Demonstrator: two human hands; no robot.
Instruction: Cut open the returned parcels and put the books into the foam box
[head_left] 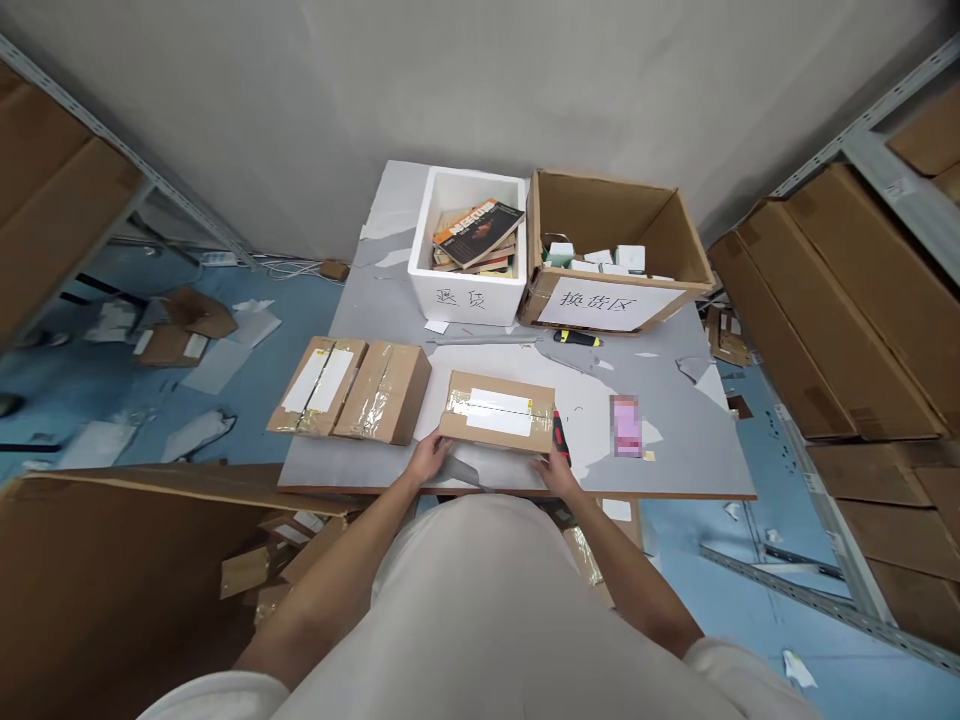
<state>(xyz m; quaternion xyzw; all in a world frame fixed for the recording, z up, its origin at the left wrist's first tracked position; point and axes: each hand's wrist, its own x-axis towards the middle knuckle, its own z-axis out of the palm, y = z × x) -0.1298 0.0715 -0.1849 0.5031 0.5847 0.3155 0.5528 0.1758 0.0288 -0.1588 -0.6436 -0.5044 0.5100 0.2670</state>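
Observation:
A taped cardboard box (459, 389) with a white label sits in front of me at the table's near side. My left hand (429, 458) is closed on its lower left corner. At the lower right corner, my right hand (556, 472) grips the box, its fingers partly hidden. A red and black utility knife (561, 438) runs along the box's right end, touching or very close to my right hand; I cannot tell whether that hand also holds it. To the left stand two more taped boxes, a labelled one (319, 385) and a plain one (382, 390).
At the back are a white foam box (469, 300) of books and a large carton (690, 265) with small boxes. A yellow and black cutter (577, 338) and a blurred pink item (627, 426) lie on the table (675, 460). Shelves with cartons flank both sides.

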